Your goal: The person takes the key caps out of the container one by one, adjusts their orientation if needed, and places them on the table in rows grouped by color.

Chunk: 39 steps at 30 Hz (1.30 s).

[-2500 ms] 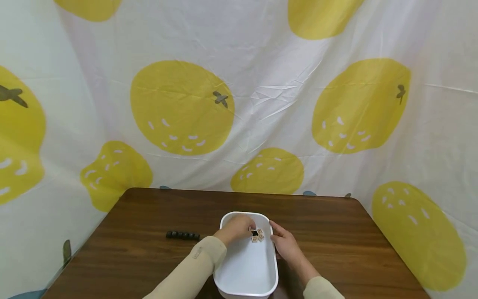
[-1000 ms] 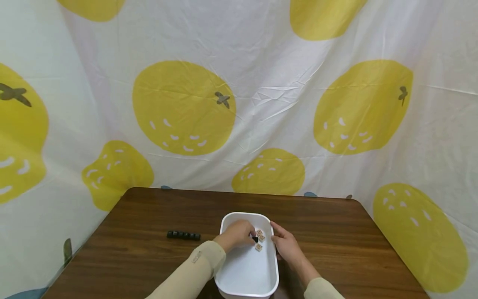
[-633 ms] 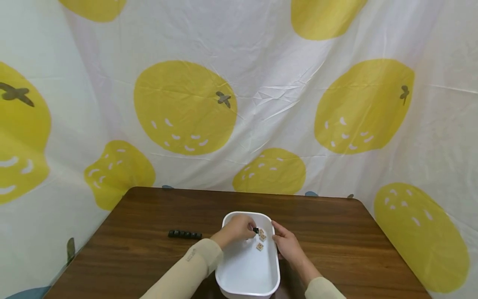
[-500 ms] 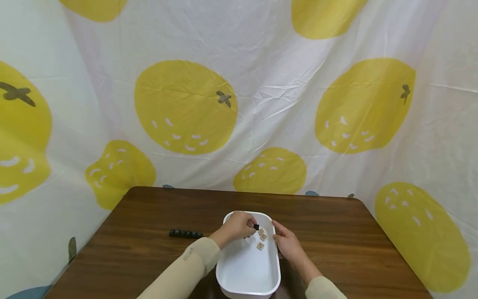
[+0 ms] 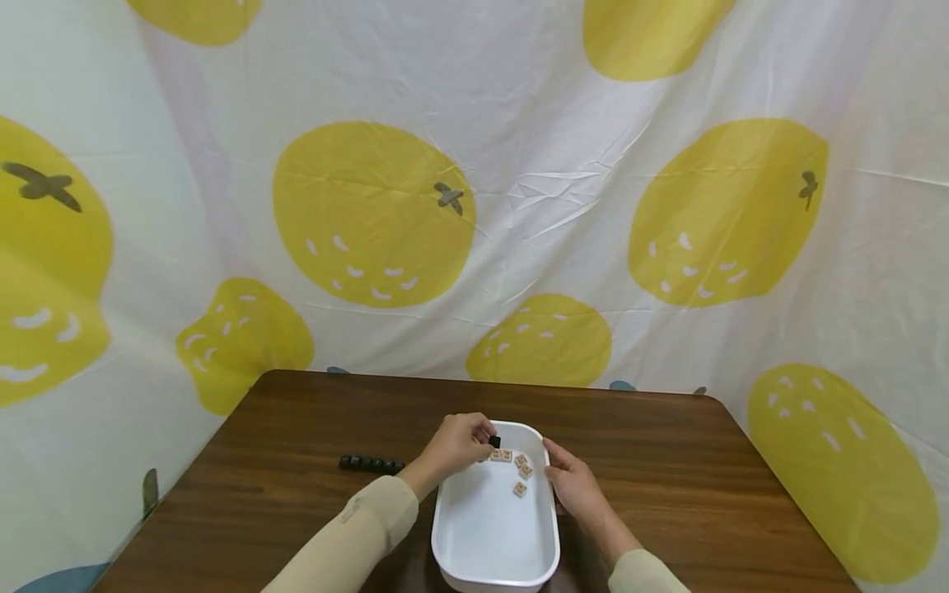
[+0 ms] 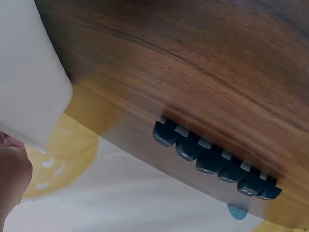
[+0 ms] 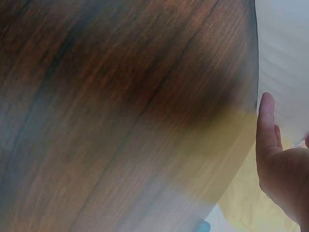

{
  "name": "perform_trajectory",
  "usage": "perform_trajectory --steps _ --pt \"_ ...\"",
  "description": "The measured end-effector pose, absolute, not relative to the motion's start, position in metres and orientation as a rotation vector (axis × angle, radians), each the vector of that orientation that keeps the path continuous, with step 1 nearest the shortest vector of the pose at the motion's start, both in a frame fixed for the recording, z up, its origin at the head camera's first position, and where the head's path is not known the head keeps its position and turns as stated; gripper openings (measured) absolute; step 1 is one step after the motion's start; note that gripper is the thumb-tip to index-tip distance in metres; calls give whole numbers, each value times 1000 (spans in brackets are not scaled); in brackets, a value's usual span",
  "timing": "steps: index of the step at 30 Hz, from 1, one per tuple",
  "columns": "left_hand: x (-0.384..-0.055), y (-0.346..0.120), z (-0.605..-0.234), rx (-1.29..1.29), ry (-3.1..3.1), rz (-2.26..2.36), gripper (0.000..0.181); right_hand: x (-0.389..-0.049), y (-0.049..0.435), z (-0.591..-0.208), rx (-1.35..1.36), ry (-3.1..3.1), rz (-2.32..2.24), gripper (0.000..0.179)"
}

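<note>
My left hand (image 5: 460, 441) pinches a small black keycap (image 5: 494, 442) between thumb and fingertips, over the far left rim of a white rectangular box (image 5: 495, 568). My right hand (image 5: 578, 490) grips the box's right wall, its thumb at the rim and the other fingers along the outside. On the box floor lie several small beige square pieces (image 5: 520, 489) with dark markings, some side by side near the far end. The left wrist view catches only part of the left hand (image 6: 14, 171), and the pinched keycap is hidden there.
Left of the box, several black keycaps (image 5: 371, 464) stand in a slightly slanted row on the dark brown wooden table (image 5: 667, 461). Behind the table hangs a white cloth (image 5: 519, 206) with yellow fruit prints.
My left hand has risen out of the box's far part and moved left with the black keycap, uncovering more beige pieces. The right hand stays on the box wall.
</note>
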<state>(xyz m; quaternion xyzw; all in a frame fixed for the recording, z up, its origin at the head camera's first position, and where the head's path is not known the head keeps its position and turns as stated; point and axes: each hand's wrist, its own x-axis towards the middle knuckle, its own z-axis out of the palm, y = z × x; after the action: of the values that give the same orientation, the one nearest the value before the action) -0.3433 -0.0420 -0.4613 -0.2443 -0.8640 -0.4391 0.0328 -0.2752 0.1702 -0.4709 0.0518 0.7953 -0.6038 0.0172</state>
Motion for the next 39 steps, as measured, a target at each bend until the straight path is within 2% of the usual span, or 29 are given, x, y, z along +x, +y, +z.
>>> perform_trajectory --steps 15,22,32,39 --pt "-344 -50 -464 -609 -2654 -1479 20 -276 170 -473 163 2458 -1872 51" --pt "-342 -52 -462 -593 -2636 -1550 10 -276 170 -474 139 2469 -1875 50" --pt "-344 -60 -456 -581 -2575 -1582 7 -277 171 -473 145 2482 -1863 51" --pt "-350 -79 -452 -547 -2562 -1534 22 -276 170 -471 161 2482 -1857 50"
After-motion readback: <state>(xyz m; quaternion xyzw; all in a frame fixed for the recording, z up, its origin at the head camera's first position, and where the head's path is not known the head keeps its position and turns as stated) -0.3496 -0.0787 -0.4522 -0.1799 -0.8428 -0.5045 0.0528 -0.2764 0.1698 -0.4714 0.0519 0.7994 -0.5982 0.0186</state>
